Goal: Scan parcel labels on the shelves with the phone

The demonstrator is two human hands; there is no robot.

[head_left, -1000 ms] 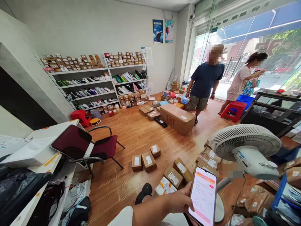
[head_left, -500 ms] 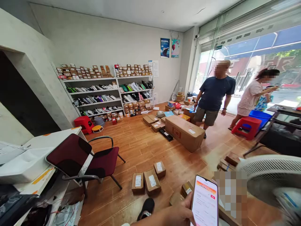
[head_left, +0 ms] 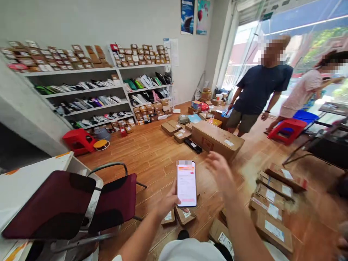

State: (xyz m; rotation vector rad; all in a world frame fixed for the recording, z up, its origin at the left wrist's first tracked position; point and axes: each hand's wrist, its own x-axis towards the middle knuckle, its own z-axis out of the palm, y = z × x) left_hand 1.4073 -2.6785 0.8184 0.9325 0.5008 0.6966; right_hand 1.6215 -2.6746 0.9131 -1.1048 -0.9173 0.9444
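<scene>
My left hand [head_left: 171,197] is wrapped round a smartphone [head_left: 187,186], held upright with its lit screen facing me. The screen has a white page with an orange band near the top; its text is too small to read. To the right of the phone, my right hand [head_left: 219,168] is raised, apart from it and slightly blurred. Its fingers are loosely bent with nothing between them. Below the phone, small cardboard boxes [head_left: 186,216] with white labels lie on the floor, partly hidden by my left hand and the phone.
A dark red chair [head_left: 114,203] stands at left beside a white desk [head_left: 35,174]. Metal shelves [head_left: 89,85] along the wall hold parcels. A long cardboard box [head_left: 214,136] lies ahead, near a standing person [head_left: 262,87]. Several labelled boxes [head_left: 274,229] line the floor at right.
The view has dipped and turned. The phone has come to the middle, upright in my left hand. My right hand has come into view, raised beside it. The fan has left the view.
</scene>
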